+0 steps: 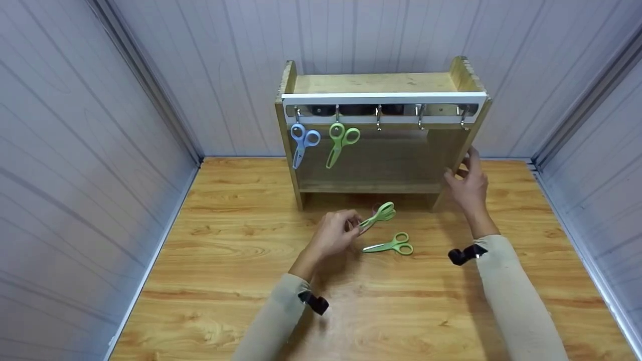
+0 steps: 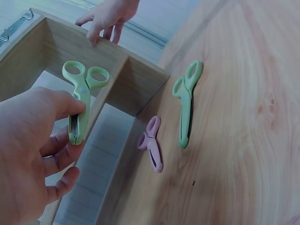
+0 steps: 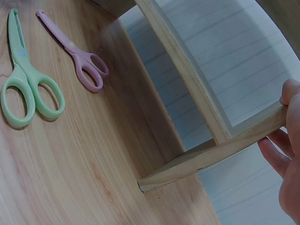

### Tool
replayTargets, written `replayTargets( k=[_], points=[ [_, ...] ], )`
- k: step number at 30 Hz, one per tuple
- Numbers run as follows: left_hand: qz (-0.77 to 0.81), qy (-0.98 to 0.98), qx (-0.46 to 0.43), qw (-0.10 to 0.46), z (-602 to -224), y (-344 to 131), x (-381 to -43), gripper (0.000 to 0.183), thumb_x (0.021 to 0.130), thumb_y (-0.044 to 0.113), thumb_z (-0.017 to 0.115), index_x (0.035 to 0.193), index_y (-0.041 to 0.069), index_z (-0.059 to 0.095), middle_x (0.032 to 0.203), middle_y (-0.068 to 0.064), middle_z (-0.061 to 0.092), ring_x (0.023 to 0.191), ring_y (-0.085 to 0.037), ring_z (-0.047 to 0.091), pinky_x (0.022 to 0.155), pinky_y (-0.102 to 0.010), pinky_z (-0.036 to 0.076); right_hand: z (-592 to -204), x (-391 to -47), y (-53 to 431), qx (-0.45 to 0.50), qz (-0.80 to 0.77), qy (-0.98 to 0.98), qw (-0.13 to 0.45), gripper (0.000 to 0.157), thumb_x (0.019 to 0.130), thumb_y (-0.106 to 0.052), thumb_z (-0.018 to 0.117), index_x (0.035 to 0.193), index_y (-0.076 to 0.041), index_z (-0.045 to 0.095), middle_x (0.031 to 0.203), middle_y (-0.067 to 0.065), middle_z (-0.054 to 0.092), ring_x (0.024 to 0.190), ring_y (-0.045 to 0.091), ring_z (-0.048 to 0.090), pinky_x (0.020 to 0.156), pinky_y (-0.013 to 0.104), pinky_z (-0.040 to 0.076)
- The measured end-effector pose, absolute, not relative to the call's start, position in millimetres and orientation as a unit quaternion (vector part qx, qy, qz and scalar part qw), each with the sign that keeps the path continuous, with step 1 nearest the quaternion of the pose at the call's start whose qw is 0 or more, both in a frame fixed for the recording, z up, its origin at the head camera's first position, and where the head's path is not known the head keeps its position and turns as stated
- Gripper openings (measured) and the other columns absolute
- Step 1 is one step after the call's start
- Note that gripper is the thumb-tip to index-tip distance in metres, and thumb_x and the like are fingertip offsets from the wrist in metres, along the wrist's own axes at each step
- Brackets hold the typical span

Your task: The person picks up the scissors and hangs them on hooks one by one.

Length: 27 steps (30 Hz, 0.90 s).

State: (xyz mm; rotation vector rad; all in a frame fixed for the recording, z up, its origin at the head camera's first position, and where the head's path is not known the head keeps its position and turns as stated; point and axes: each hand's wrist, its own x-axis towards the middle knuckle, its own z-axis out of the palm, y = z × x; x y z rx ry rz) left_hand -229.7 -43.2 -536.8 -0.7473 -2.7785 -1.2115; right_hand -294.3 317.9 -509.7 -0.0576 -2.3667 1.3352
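Note:
My left hand [image 1: 333,233] pinches a pair of green scissors [image 2: 82,96] by the blade end between thumb and fingers, handles pointing away, raised above the table. Below lie green scissors [image 1: 388,246] and pink scissors [image 2: 153,147]; the held pair mostly hides the pink one in the head view. My right hand [image 1: 469,188] grips the right side panel of a wooden rack [image 1: 371,82], thumb at the front edge, fingers round the outside. Blue scissors [image 1: 300,146] and green scissors [image 1: 337,147] hang from the rack's two leftmost hooks.
A white-edged strip [image 1: 351,95] with metal hooks runs across the rack's upper front; the hooks to the right, such as the middle hook [image 1: 378,119], hold nothing. Pale panelled walls [image 1: 241,75] enclose the wood-grain table [image 1: 225,250] at the back and both sides.

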Motion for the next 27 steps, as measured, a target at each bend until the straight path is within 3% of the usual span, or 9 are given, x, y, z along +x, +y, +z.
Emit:
replayTargets(
  k=[3, 5, 7, 14, 27],
  points=[
    [-0.389, -0.888, -0.247, 0.016, -533, -43, -229, 0.014, 0.100, 0.013, 0.077, 0.112, 0.013, 0.084, 0.093, -0.002, 0.084, 0.078, -0.007, 0.066, 0.070, -0.021, 0.048, -510, -295, 318, -0.017, 0.484, -0.848, 0.215, 0.074, 0.104, -0.009, 0.067, 0.171, -0.013, 0.037, 0.161, 0.031, 0.062, 0.131, 0.055, 0.074, 0.101, 0.024, 0.063],
    [-0.388, -0.886, -0.252, 0.021, -531, -43, -229, 0.014, 0.100, 0.013, 0.076, 0.112, 0.012, 0.084, 0.094, -0.002, 0.084, 0.079, -0.009, 0.068, 0.071, -0.021, 0.049, -510, -295, 318, -0.014, 0.486, -0.845, 0.221, 0.073, 0.103, -0.008, 0.066, 0.170, -0.011, 0.039, 0.159, 0.032, 0.063, 0.129, 0.056, 0.074, 0.091, 0.007, 0.054],
    [-0.389, -0.885, -0.256, 0.026, -529, -43, -229, 0.015, 0.100, 0.012, 0.075, 0.112, 0.011, 0.083, 0.094, -0.003, 0.084, 0.080, -0.014, 0.071, 0.072, -0.022, 0.050, -510, -295, 318, -0.009, 0.489, -0.842, 0.227, 0.072, 0.102, -0.007, 0.066, 0.169, -0.010, 0.039, 0.158, 0.033, 0.064, 0.127, 0.058, 0.074, 0.084, 0.000, 0.046],
    [-0.389, -0.884, -0.257, 0.039, -523, -43, -229, 0.016, 0.099, 0.011, 0.074, 0.112, 0.011, 0.083, 0.095, -0.005, 0.084, 0.083, -0.021, 0.076, 0.072, -0.024, 0.051, -511, -296, 317, -0.007, 0.487, -0.842, 0.233, 0.071, 0.103, -0.007, 0.067, 0.169, -0.007, 0.039, 0.159, 0.035, 0.062, 0.127, 0.060, 0.073, 0.084, -0.002, 0.044],
    [-0.407, -0.875, -0.257, 0.062, -512, -44, -231, 0.015, 0.101, 0.013, 0.075, 0.112, 0.010, 0.083, 0.094, -0.006, 0.083, 0.078, -0.010, 0.068, 0.072, -0.022, 0.049, -510, -296, 317, -0.006, 0.490, -0.841, 0.231, 0.072, 0.103, -0.006, 0.067, 0.170, -0.009, 0.040, 0.158, 0.034, 0.063, 0.127, 0.058, 0.074, 0.084, -0.002, 0.044]
  ],
)
